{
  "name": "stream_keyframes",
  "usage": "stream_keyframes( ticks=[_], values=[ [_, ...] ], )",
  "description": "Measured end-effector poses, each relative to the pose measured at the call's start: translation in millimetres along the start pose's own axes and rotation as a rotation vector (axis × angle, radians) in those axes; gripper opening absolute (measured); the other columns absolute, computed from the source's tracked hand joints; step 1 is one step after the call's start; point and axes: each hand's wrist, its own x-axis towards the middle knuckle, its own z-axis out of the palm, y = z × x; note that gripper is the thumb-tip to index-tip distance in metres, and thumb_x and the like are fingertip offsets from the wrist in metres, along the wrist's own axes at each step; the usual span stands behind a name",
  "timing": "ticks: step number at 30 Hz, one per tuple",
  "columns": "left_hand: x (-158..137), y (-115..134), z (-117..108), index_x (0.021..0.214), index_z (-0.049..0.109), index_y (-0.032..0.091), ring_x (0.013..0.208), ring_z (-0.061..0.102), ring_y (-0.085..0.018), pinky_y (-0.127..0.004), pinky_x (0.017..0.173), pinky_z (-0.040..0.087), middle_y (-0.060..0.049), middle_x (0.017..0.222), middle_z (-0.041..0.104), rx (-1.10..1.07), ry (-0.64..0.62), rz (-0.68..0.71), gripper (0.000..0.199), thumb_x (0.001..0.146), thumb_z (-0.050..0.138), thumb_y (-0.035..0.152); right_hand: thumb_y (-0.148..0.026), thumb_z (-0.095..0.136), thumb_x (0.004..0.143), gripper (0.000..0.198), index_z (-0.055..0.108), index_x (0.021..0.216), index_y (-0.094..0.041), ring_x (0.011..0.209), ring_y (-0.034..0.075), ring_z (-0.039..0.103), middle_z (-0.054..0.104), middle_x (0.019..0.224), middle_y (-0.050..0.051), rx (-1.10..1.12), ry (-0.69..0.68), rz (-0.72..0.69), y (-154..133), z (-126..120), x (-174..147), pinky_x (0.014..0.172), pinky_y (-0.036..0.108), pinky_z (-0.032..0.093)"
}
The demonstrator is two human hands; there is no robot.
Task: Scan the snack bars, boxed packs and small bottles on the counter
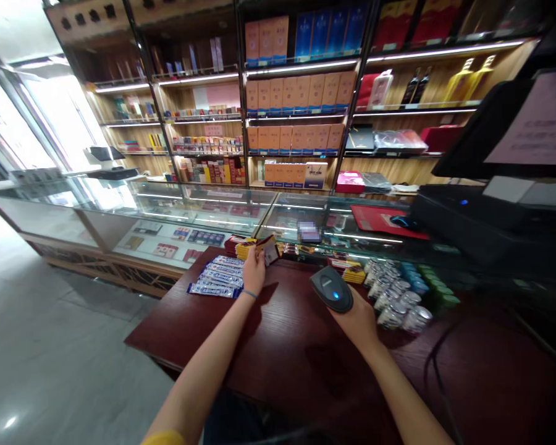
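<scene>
My left hand (254, 272) is closed on a dark red and yellow snack packet (269, 250), held upright above the back of the table. Just behind that hand lies a stack of similar packets (239, 246). Blue-and-white stick packets (220, 276) lie in a row to its left. In my right hand (359, 318) is a black barcode scanner (332, 289) with a lit blue light, its head turned toward the left and away from me. Beyond the scanner sits a second stack of red and yellow packets (347, 270). Small silver-lidded jars (398, 296) stand right of it.
Blue packs (414, 278) and green packs (435, 284) stand beside the jars on the dark red table (278, 334). A glass display counter (194, 213) runs behind. A black monitor (491, 130) rises at the right, and a black cable (438, 364) hangs near my right forearm.
</scene>
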Motion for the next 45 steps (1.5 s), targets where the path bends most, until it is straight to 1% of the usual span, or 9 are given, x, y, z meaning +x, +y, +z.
stream_keyframes(
  ticks=[5,9,11,14,20,27,33,39,45],
  values=[
    [-43,-16,36,0.107,0.048,0.025,0.083,0.069,-0.016,-0.037,0.084,0.054,-0.003,0.101,0.067,-0.740,-0.039,-0.511,0.027,0.088,0.065,0.033,-0.038,0.059,0.080,0.034,0.063,0.111,-0.023,0.073,0.027,0.073,0.076,0.083,0.005,-0.179,-0.164,0.064,-2,-1,-3,0.060,0.031,0.049],
    [-53,-25,37,0.107,0.048,0.025,0.091,0.070,-0.018,-0.041,0.090,0.053,-0.005,0.105,0.068,-0.900,-0.032,-0.633,0.023,0.090,0.063,0.024,-0.040,0.062,0.080,0.043,0.055,0.121,-0.026,0.073,0.027,0.073,0.075,0.079,0.002,-0.268,-0.408,0.123,-13,0,-3,0.057,0.029,0.043],
    [-53,-28,35,0.108,0.047,0.026,0.091,0.070,-0.017,-0.043,0.091,0.053,-0.005,0.109,0.068,-0.907,-0.025,-0.652,0.019,0.093,0.058,0.022,-0.039,0.062,0.080,0.051,0.049,0.128,-0.026,0.074,0.027,0.073,0.076,0.083,0.002,-0.281,-0.500,0.125,-19,1,-3,0.057,0.028,0.040],
    [-51,-29,35,0.110,0.047,0.027,0.092,0.070,-0.016,-0.044,0.094,0.052,-0.005,0.114,0.067,-0.910,-0.014,-0.671,0.016,0.096,0.052,0.020,-0.038,0.062,0.081,0.058,0.043,0.134,-0.026,0.076,0.027,0.073,0.077,0.089,0.003,-0.272,-0.529,0.131,-24,2,-4,0.058,0.028,0.038],
    [-52,-28,36,0.114,0.050,0.028,0.104,0.067,-0.017,-0.044,0.101,0.050,-0.007,0.122,0.064,-0.969,-0.031,-0.677,0.020,0.096,0.051,0.019,-0.040,0.061,0.082,0.027,0.055,0.103,-0.025,0.075,0.027,0.072,0.075,0.081,0.004,-0.309,-0.565,0.114,-22,0,-4,0.058,0.028,0.034],
    [-53,-31,35,0.109,0.050,0.029,0.094,0.068,-0.015,-0.043,0.095,0.052,-0.003,0.114,0.066,-0.909,-0.046,-0.671,0.022,0.091,0.061,0.022,-0.042,0.063,0.081,0.037,0.051,0.113,-0.028,0.072,0.026,0.072,0.075,0.080,0.000,-0.237,-0.475,0.139,-20,-3,-4,0.057,0.027,0.035],
    [-53,-32,31,0.108,0.051,0.028,0.089,0.068,-0.014,-0.038,0.090,0.053,-0.001,0.107,0.067,-0.889,-0.095,-0.637,0.027,0.087,0.064,0.018,-0.040,0.063,0.080,0.033,0.050,0.108,-0.028,0.076,0.027,0.072,0.074,0.082,0.000,-0.172,-0.406,0.198,-15,-11,-1,0.059,0.027,0.037],
    [-55,-30,32,0.113,0.051,0.029,0.090,0.068,-0.014,-0.035,0.087,0.053,-0.001,0.108,0.068,-0.835,-0.198,-0.598,0.044,0.078,0.074,0.015,-0.040,0.062,0.078,0.041,0.054,0.115,-0.027,0.077,0.028,0.072,0.073,0.079,0.002,-0.105,-0.282,0.327,-5,-33,10,0.062,0.029,0.044],
    [-58,-22,37,0.108,0.052,0.022,0.087,0.069,-0.015,-0.033,0.086,0.054,-0.004,0.103,0.070,-0.685,-0.232,-0.532,0.043,0.075,0.080,0.027,-0.038,0.061,0.077,0.050,0.054,0.124,-0.025,0.089,0.028,0.071,0.074,0.091,0.005,-0.055,-0.158,0.489,8,-63,13,0.070,0.032,0.050]
  ],
)
